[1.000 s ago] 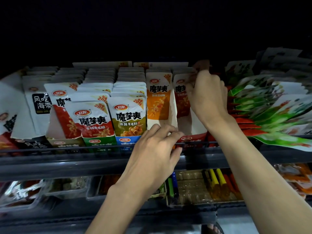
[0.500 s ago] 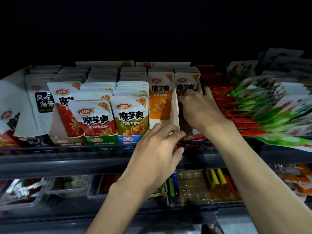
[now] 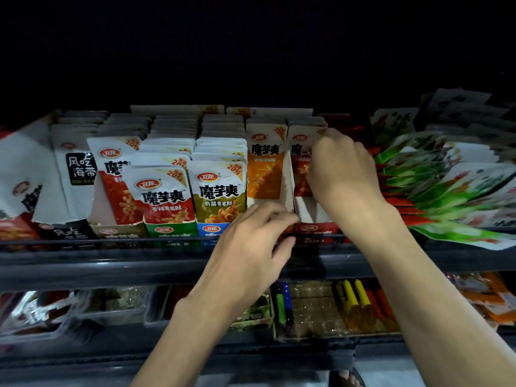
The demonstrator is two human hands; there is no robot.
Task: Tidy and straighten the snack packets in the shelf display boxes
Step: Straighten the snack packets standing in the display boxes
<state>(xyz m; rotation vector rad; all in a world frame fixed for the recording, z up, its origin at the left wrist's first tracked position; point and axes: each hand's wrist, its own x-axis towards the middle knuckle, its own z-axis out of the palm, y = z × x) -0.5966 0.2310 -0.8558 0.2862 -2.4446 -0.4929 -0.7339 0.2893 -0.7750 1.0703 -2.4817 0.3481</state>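
Snack packets (image 3: 217, 191) stand in rows in cardboard display boxes (image 3: 315, 227) on a dim shop shelf (image 3: 111, 263). The right hand (image 3: 343, 174) pinches the front red packet (image 3: 300, 174) in the rightmost box, while the left hand (image 3: 251, 247) curls its fingers over the boxes' front edge.

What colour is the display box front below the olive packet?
Blue; the box front shows best in the head view.
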